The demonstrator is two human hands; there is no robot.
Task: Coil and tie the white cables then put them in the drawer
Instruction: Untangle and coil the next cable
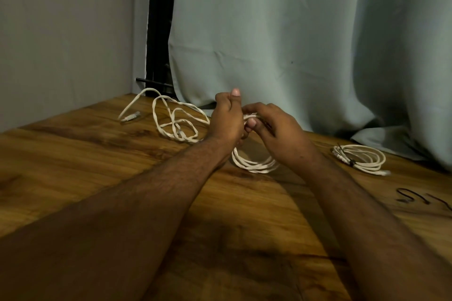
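A coiled white cable point(254, 165) hangs from both hands above the wooden table point(97, 159), its lower loops touching the wood. My left hand point(227, 121) grips the top of the coil, thumb raised. My right hand point(276, 129) pinches the same coil at its top, fingers curled over the strands. A loose, uncoiled white cable point(176, 120) sprawls at the back left, its plug point(130, 117) lying beside it. A coiled white cable bound with a dark tie point(359, 157) lies at the right.
Thin black ties point(413, 199) lie on the table at the far right. A pale curtain point(305, 44) hangs behind the table and drapes onto its back edge. A grey wall stands at the left. No drawer is in view.
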